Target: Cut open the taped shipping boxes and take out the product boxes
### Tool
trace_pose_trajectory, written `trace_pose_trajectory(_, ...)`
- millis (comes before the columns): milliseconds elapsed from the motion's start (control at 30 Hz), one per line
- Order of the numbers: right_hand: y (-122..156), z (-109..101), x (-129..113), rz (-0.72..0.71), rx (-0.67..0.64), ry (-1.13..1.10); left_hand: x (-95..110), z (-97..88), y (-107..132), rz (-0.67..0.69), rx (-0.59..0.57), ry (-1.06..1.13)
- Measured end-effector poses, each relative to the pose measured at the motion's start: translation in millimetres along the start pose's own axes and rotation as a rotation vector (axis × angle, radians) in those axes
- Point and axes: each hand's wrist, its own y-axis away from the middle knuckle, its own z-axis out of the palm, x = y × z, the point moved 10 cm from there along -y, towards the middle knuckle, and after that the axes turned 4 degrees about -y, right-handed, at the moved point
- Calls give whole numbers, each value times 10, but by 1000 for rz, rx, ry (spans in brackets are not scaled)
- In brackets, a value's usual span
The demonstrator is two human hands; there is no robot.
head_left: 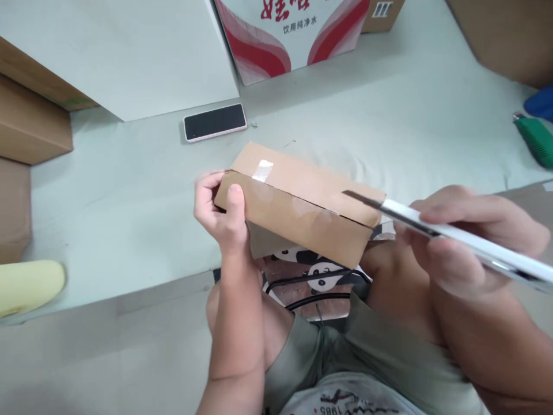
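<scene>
A small brown cardboard box with clear tape along its top seam rests at the near edge of the table. My left hand grips its left end, thumb on the front face and fingers curled behind. My right hand is closed around a white utility knife. The knife's blade tip touches the right end of the box's top, at the seam.
A phone lies face up on the pale green table behind the box. A red and white carton stands at the back. Brown boxes sit at the left, a green tool at the right, a yellow object near left.
</scene>
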Motion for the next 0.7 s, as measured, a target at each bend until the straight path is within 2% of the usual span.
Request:
trace_pose_trajectory(100, 9, 156, -218, -124, -150, 88, 26, 58, -1, 4, -4, 26)
trace_pose_trajectory(267, -34, 270, -238, -115, -264, 174, 41, 107, -14, 20, -8, 3)
trace_pose_trajectory(367, 6, 260, -251, -102, -292, 221, 28, 118, -22, 36, -12, 22)
trace_pose_trajectory(533, 85, 206, -309, -63, -268, 305, -13, 132, -15, 52, -15, 32)
trace_pose_trajectory(700, 116, 260, -279, -8, -303, 424, -36, 140, -15, 37, -16, 63)
